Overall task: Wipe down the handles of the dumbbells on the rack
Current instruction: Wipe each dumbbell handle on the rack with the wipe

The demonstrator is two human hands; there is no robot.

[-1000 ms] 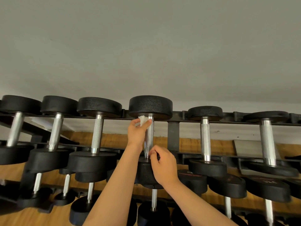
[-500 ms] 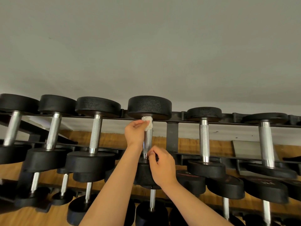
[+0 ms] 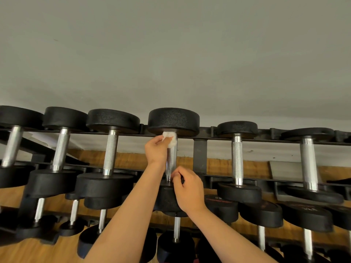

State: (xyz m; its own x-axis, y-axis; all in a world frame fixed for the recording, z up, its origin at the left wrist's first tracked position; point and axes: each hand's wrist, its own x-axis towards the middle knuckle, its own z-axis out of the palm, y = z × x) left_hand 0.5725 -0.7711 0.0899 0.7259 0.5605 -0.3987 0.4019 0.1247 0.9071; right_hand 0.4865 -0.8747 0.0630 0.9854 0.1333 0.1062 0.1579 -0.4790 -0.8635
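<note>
Six top-row dumbbells (image 3: 113, 118) | left hand (image 3: 156, 149) grips one wipe (image 3: 171, 140) | right hand (image 3: 189, 190): fourth handle (image 3: 171, 160)

Knurled shiny metal handle (image 3: 171, 160), rough matt black heads (image 3: 173, 119), wooden floor (image 3: 28, 251)

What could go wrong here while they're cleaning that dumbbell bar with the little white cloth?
1. The crumpled white wipe is a small wad in the grip of the left hand, high on the knurled handle; it might snag, shred or drop.
2. The right hand pinches the handle's lower end just above the lower head; if the dumbbell shifts on the rack, fingers could get nipped.
3. The wipe touches only one side, so the back may be missed.
</note>
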